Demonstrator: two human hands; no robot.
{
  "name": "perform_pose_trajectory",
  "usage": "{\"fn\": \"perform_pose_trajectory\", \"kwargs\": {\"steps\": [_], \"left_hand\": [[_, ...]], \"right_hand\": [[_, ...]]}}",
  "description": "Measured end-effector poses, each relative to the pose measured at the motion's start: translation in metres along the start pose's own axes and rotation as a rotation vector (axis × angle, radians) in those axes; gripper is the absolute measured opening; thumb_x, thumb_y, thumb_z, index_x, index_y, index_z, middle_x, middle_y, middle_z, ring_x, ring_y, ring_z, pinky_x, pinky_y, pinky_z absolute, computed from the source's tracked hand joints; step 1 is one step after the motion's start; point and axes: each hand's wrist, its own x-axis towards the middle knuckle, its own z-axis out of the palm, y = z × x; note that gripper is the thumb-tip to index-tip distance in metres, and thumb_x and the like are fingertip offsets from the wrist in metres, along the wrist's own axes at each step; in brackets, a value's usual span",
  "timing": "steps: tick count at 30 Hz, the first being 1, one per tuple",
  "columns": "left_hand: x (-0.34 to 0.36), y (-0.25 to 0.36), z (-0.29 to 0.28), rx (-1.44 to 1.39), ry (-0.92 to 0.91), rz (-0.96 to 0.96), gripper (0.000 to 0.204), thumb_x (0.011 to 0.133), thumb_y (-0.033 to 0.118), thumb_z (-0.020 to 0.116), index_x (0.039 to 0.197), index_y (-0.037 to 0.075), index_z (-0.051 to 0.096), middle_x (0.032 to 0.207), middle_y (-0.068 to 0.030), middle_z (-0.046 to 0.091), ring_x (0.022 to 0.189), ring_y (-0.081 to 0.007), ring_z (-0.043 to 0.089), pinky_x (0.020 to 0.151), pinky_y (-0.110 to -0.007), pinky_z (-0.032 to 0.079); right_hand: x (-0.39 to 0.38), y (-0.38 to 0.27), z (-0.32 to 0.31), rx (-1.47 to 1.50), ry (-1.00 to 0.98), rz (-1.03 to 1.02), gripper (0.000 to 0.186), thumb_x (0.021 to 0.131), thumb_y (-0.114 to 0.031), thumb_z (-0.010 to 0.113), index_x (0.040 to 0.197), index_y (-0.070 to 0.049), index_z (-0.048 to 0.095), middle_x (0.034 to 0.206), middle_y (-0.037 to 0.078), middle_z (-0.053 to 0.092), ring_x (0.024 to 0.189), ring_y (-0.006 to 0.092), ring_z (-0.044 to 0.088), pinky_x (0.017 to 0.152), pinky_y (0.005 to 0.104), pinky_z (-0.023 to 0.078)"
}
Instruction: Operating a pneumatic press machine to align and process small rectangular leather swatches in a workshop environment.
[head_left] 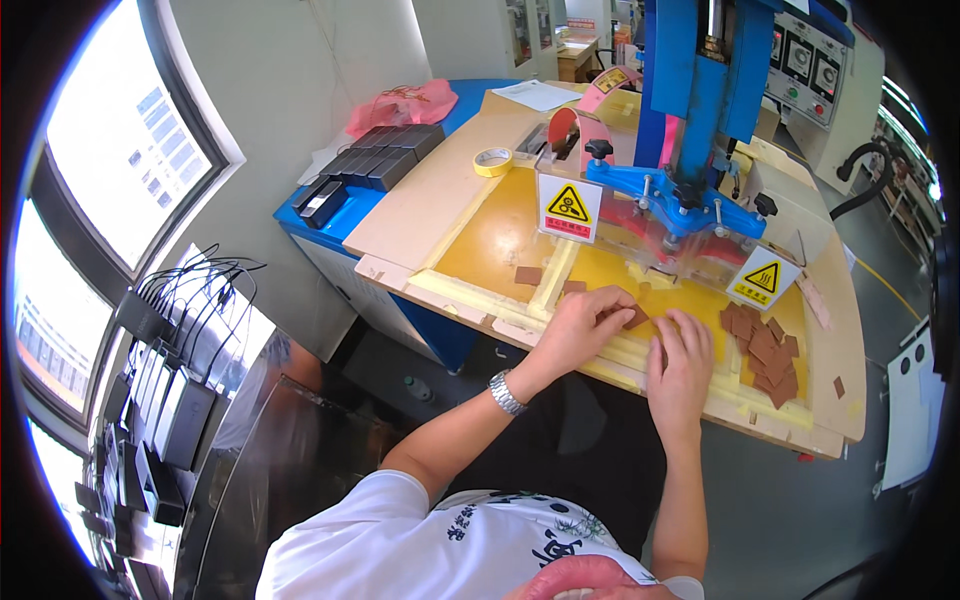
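Observation:
A small flat brown square (637, 316) sits at the fingertips of my left hand (585, 328), whose thumb and fingers pinch its edge. My left wrist wears a metal watch (507, 393). Just to the right, my right hand (683, 358) rests over the front of the yellow board (480, 290), its fingers bent and apart with nothing visible in them. Two more brown squares lie left of my hands, one of them (528, 275) alone, the other (574, 287) beside my left knuckles. Right of my right hand spreads a loose pile of brown squares (768, 352).
A blue press (690, 190) with black knobs stands over the board behind my hands. Two warning signs (568, 208) hang on its clear guard. A tape roll (492, 162) lies farther left, near dark boxes (375, 160) on a blue table. A control panel (805, 65) stands back right.

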Motion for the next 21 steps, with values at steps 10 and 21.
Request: {"fn": "perform_pose_trajectory", "kwargs": {"steps": [10,21], "left_hand": [[-0.0014,0.0036,0.0002,-0.023,0.004,0.015,0.013,0.104,0.006,0.071,0.113,-0.004,0.072,0.098,-0.0112,0.082,0.087,-0.0175,0.078,0.078,-0.031,0.060],[-0.0006,0.0037,-0.0001,-0.015,0.007,0.017,0.013,0.103,0.006,0.071,0.110,-0.004,0.072,0.097,-0.0139,0.082,0.085,-0.0233,0.079,0.077,-0.033,0.060]], "right_hand": [[-0.0004,-0.0006,-0.0013,-0.004,0.006,0.003,0.026,0.098,-0.006,0.071,0.122,0.002,0.073,0.135,0.017,0.067,0.130,0.0402,0.059,0.114,0.0526,0.046],[0.0005,-0.0013,-0.0031,-0.013,0.000,-0.012,0.026,0.099,-0.007,0.069,0.123,0.002,0.073,0.135,0.018,0.067,0.130,0.0405,0.059,0.114,0.0531,0.046]]}}
